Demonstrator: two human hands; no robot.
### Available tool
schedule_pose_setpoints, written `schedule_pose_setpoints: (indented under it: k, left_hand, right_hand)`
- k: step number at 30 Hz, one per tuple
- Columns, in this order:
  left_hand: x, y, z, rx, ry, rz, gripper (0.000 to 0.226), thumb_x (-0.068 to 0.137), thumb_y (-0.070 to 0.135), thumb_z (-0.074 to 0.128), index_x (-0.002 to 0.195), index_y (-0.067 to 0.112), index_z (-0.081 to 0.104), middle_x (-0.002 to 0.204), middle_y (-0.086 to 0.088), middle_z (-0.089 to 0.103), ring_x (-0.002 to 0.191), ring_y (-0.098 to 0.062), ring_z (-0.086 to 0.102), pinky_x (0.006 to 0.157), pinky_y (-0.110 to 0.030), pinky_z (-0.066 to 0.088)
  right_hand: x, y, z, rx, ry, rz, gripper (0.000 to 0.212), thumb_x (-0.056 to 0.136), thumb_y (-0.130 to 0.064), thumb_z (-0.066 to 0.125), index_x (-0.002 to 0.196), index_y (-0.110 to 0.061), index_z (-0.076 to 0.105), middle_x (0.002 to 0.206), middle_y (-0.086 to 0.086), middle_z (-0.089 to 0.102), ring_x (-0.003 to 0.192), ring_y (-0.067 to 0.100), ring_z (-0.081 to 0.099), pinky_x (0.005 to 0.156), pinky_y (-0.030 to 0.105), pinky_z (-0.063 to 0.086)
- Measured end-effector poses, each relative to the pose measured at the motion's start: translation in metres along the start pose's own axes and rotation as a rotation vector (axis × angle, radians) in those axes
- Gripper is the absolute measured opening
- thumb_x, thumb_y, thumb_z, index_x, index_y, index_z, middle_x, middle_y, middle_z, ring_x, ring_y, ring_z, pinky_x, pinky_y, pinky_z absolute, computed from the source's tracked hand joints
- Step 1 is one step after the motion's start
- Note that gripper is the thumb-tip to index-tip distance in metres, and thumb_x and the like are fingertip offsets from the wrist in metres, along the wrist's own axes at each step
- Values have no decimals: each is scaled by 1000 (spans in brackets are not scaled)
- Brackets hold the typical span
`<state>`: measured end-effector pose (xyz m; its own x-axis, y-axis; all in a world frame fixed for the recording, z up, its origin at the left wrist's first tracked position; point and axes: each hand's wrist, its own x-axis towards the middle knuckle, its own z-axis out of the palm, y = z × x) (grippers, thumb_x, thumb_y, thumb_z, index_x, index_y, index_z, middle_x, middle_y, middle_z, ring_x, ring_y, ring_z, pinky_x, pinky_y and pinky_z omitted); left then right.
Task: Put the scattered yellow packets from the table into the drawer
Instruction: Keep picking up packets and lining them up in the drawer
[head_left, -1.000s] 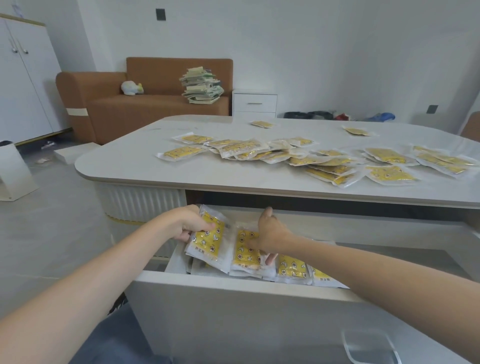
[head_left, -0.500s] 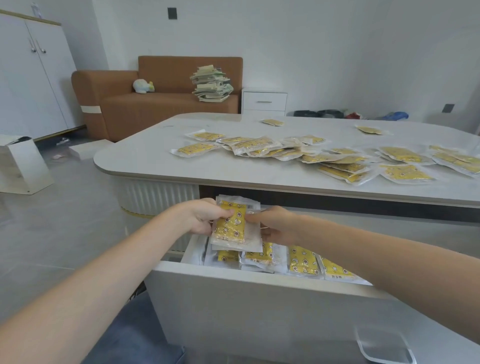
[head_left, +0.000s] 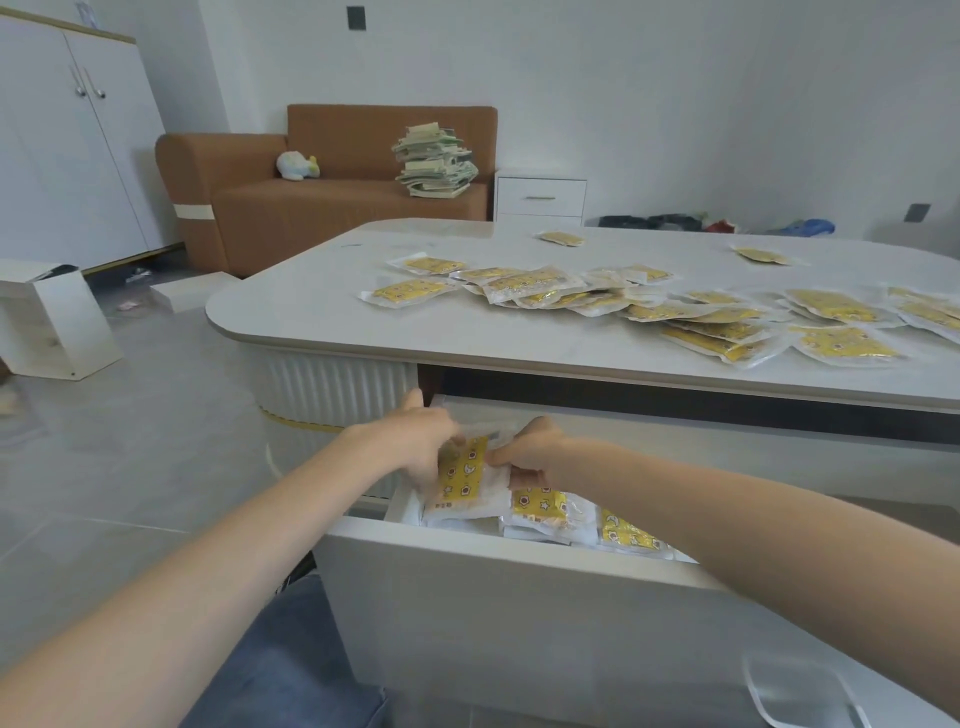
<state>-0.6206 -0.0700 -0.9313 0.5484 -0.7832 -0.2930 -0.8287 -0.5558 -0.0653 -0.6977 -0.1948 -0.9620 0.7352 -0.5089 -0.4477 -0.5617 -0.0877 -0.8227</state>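
Head view. We see the left hand (head_left: 415, 441) and the right hand (head_left: 524, 452) close together over the open drawer (head_left: 519, 597), both pinching the upper part of one yellow packet (head_left: 462, 480), which stands nearly upright at the drawer's left end. We note further packets in the drawer (head_left: 587, 519) lying just to its right, partly hidden behind the white drawer front. Many scattered packets (head_left: 675, 317) lie on the white table (head_left: 322, 317), most in an overlapping band across its middle and right, with two single ones nearer the far edge. Beyond the table we find a brown sofa (head_left: 322, 208) carrying a stack of papers (head_left: 436, 161).
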Motion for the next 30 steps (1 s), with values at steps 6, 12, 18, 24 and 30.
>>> schedule_pose_setpoints:
  k: [6, 12, 18, 24, 30]
  left_hand:
    - [5, 3, 8, 155, -127, -8, 87, 70, 60, 70, 141, 24, 36, 141, -5, 39, 133, -31, 20, 110, -42, 28]
    - [2, 10, 2, 217, -86, 19, 79, 72, 62, 68, 136, 21, 44, 136, -6, 45, 134, -30, 20, 113, -44, 21]
    - [8, 33, -7, 290, -61, 187, 101, 70, 47, 77, 150, 23, 21, 146, 0, 37, 133, -22, 31, 107, -38, 36]
    - [21, 39, -3, 255, -189, 132, 99, 69, 44, 79, 148, 20, 24, 142, -2, 42, 128, -23, 44, 101, -36, 44]
    - [23, 41, -3, 255, -187, 138, 93, 72, 40, 78, 147, 19, 28, 137, -4, 46, 122, -23, 47, 91, -31, 44]
  right_hand:
    - [-7, 1, -6, -411, 114, -189, 27, 81, -18, 72, 65, -11, 52, 59, 5, 65, 50, 10, 64, 52, 16, 53]
    - [-18, 2, -26, -780, 132, -341, 57, 78, -20, 74, 126, 0, 50, 112, 14, 64, 87, 24, 66, 78, 33, 57]
    - [-28, 8, -47, -1166, -95, -340, 85, 73, -41, 77, 143, -17, 34, 140, 6, 42, 127, 25, 40, 101, 33, 37]
    - [-19, 27, -53, -1210, -184, -363, 103, 68, -40, 82, 147, -33, 16, 144, 9, 25, 133, 36, 25, 107, 52, 35]
    - [-11, 32, -57, -1172, -160, -452, 96, 69, -37, 82, 145, -32, 23, 138, 8, 31, 128, 30, 29, 105, 48, 37]
